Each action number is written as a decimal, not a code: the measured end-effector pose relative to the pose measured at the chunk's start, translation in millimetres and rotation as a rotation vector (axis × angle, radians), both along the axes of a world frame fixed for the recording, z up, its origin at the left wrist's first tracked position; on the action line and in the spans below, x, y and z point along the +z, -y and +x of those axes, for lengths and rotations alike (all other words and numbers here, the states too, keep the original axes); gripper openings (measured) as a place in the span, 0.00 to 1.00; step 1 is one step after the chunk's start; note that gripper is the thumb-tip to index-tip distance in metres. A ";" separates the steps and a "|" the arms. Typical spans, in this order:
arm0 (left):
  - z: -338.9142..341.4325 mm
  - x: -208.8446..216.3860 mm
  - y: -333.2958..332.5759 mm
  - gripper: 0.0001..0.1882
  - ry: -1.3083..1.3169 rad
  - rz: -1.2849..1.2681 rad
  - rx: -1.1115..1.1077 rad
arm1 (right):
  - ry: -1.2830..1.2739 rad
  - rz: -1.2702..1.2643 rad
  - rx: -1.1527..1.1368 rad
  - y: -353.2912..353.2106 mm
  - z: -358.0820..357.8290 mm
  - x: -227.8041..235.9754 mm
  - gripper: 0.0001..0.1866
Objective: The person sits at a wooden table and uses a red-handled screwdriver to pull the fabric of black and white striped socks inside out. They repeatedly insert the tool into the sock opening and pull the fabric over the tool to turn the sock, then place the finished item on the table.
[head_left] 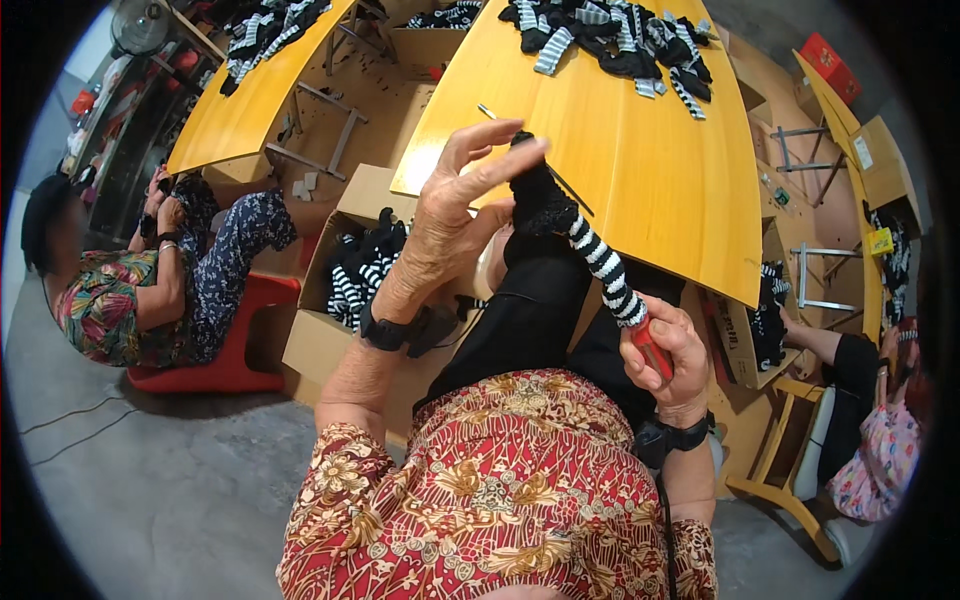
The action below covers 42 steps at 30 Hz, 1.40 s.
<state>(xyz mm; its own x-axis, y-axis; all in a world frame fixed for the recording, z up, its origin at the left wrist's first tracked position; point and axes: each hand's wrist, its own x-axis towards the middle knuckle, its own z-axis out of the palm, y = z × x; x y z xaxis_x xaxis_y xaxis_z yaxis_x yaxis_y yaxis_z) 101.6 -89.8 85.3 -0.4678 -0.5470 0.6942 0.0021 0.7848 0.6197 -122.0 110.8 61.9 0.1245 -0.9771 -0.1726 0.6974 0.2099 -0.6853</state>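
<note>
My right hand (670, 350) is wrapped round a red handle (652, 357). From it a black-and-white striped knitted tube (606, 262) runs up and to the left; whatever is inside is hidden. The tube ends in a bunched, solid black knitted part (541, 200) over my lap. My left hand (455, 215) is beside that black end, fingers apart and the fingertips blurred over its top; no firm grip shows. A thin dark rod (572, 193) lies at the near table edge, partly behind the black knit.
A yellow table (640, 190) stands before me, with a pile of striped knit pieces (610, 40) at its far end. An open cardboard box (325, 345) of similar pieces is at my left. A co-worker (130, 290) sits far left, another person (880, 440) at right.
</note>
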 end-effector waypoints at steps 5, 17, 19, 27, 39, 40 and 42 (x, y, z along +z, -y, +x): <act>8.1 12.0 -3.9 0.17 0.101 -0.044 -0.035 | -0.151 0.010 -0.002 -5.2 2.6 3.4 0.22; -5.8 -15.6 -8.7 0.10 -0.210 0.714 -0.202 | -0.657 -0.183 -0.190 -20.3 2.2 -18.3 0.19; -7.4 -15.7 -7.3 0.10 -0.192 0.734 -0.241 | -0.644 -0.192 -0.201 -16.3 -0.7 -19.7 0.19; -17.0 -32.9 -26.9 0.03 -0.094 0.687 -0.210 | -0.350 -0.190 -0.352 -15.3 21.3 -21.8 0.20; -27.8 -11.8 -12.2 0.11 -0.263 1.058 -0.406 | -0.427 -0.146 -0.205 -18.5 -2.0 -19.0 0.18; -27.6 -10.8 -11.7 0.11 -0.213 1.055 -0.404 | -0.434 -0.122 -0.177 -19.2 -4.3 -19.6 0.18; -30.0 -6.4 -13.0 0.10 -0.177 1.060 -0.416 | -0.385 -0.093 -0.168 -16.7 -5.3 -15.2 0.17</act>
